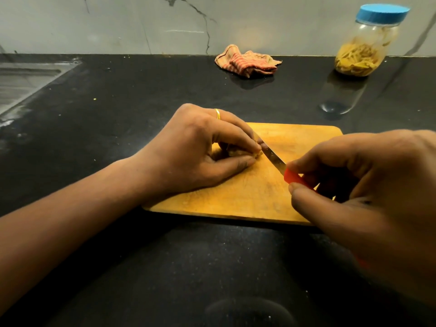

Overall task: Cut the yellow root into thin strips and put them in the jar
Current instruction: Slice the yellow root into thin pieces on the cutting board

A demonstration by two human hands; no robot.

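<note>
Mostly hidden, the yellow root (245, 152) is pinned on the wooden cutting board (247, 197) under the left hand (200, 147), w/ only a small pale-yellow end seen past the fingertips. From what shows, its long axis seems to run roughly left-right, exposed end pointing right toward the blade; full length & shape can't be made out. The left hand is curled tight on the root, thumb low on the near side, fingers arched over the top; a gold ring (217, 114) is worn on one finger.

A knife (274, 159) w/ a red handle is gripped by the right hand (368, 185), thumb & fingers pinched near where handle meets blade. The blade is angled up-left, its tip lost behind the left fingertips, just beside or touching the root end; actual contact can't be told. Most of the handle is covered by the hand, & the right hand is cut off at the frame's right edge.

The board lies on a black surface (118, 114). At the far right, near the wall, a clear jar (363, 50) is stood upright w/ a blue lid (382, 13) on; yellow strips (358, 61) are seen piled in its lower part. A crumpled striped cloth (247, 61) lies left of the jar, well apart. A steel sink (21, 83) edge is cut off at far left.
</note>
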